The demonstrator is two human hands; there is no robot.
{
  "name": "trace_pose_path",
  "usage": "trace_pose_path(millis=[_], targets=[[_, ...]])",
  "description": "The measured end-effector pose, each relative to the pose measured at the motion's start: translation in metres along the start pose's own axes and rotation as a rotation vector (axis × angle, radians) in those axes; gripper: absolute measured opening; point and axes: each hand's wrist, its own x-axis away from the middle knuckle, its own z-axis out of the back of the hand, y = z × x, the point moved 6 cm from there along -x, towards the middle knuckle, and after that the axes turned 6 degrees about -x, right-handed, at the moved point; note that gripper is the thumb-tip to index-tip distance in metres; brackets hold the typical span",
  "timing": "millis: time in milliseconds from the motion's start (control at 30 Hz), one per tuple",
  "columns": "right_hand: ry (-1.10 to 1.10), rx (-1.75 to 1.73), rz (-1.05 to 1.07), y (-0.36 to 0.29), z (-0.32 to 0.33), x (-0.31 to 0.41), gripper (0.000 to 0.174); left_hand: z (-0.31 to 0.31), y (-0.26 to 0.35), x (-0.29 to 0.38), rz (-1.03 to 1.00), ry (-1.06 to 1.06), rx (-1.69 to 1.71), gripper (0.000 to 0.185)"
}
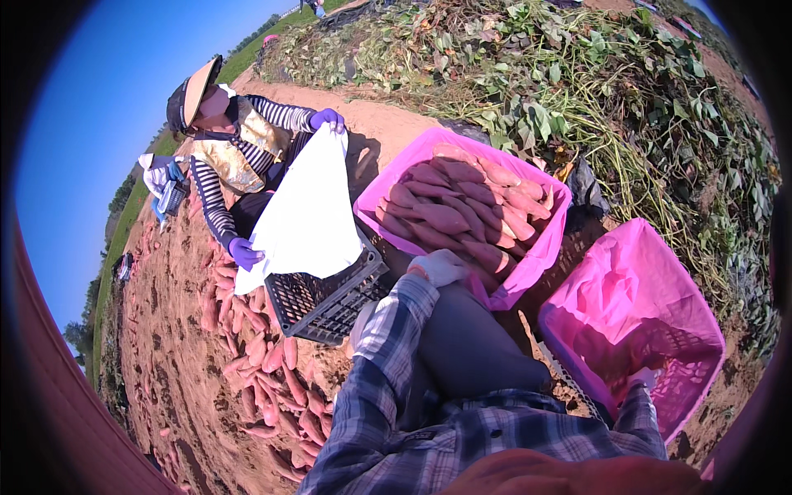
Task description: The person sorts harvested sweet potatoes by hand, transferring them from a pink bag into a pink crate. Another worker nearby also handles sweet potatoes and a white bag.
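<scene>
My left hand (438, 267), in a pale glove, rests at my knee beside the near edge of a crate with a pink liner (396, 232). Sweet potatoes (461, 198) fill that crate in a heap. My right hand (645, 377), also in a light glove, reaches down inside a second crate lined in pink (674, 297); its fingers are partly hidden, and whether it holds something cannot be made out. Crumpled liner folds stand at that crate's far side. No item shows in my left hand, whose fingers are curled and partly turned away.
Across from me a person in purple gloves holds a white sheet (315, 210) over a black plastic crate (337, 303). Loose sweet potatoes (272, 359) lie on the soil at left. Cut vines (557, 93) are heaped beyond the crates. Another person (158, 179) is farther off with a crate.
</scene>
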Motion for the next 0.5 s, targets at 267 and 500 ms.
trace_pose_path(millis=[267,500], targets=[[-0.25,-1.102,-0.043,0.045,-0.019,-0.046,0.043,0.016,0.019,0.016,0.051,-0.012,-0.116,0.04],[-0.54,-2.273,-0.058,0.047,0.057,-0.01,0.048,0.023,0.031,0.027,0.06,-0.024,-0.142,0.038]])
